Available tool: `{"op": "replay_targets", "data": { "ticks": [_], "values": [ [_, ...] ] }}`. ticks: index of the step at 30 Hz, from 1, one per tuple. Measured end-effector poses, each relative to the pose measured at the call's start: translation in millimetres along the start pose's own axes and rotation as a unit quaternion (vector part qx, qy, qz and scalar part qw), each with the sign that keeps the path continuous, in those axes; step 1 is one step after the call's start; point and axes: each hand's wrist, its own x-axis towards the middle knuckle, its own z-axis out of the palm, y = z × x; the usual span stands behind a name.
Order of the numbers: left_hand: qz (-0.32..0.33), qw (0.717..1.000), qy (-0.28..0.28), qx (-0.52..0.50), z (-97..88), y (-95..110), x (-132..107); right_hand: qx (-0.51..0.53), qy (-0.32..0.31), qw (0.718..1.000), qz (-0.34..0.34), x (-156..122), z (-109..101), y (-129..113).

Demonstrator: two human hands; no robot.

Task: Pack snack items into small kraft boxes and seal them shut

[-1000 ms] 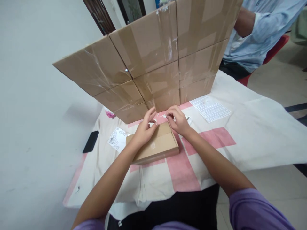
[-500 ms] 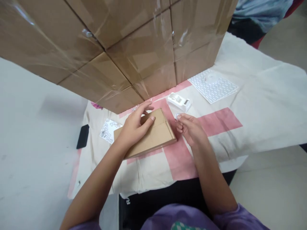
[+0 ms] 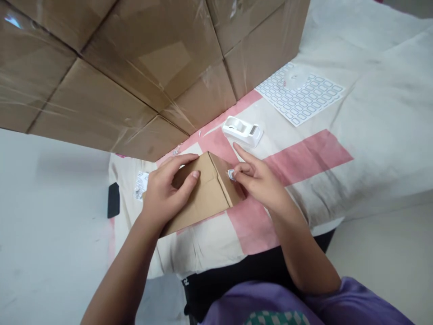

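Observation:
A small brown cardboard box [image 3: 203, 194] is tilted up on its far side, its right end face turned into view. My left hand [image 3: 169, 185] grips it from the left, thumb on the top face and fingers over the far edge. Between the thumb and a bent finger of my right hand [image 3: 260, 178] is a small white sticker [image 3: 231, 174] with a blue outline, held at the box's right end face. My right index finger points away, stretched out. Whether the sticker touches the cardboard I cannot tell.
A white tape dispenser [image 3: 242, 131] stands beyond my right hand. Farther right lies a sticker sheet [image 3: 304, 97] with a clear tape roll [image 3: 295, 79] on it. Wrapped large cartons [image 3: 135, 90] rise at the back. A black phone-like object [image 3: 113, 200] lies left.
My left hand has tipped the box, exposing its right end. My right hand has moved left with the sticker to that end, and its index finger has straightened. The camera view has shifted.

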Motion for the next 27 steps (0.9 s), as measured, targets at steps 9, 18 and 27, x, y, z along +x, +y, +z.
{"op": "replay_targets", "data": {
  "ticks": [9,18,27],
  "values": [
    [0.022,1.0,-0.001,-0.003,0.1,-1,-4,-0.012,-0.001,1.0,-0.006,-2,0,-1],
    [0.011,1.0,0.004,0.011,0.9,2,-4,-0.067,-0.007,0.998,-0.008,-5,3,-2],
    [0.002,1.0,0.007,0.026,2.0,3,-2,-0.186,0.032,0.98,-0.07,-11,-1,-4]
  ]
}}
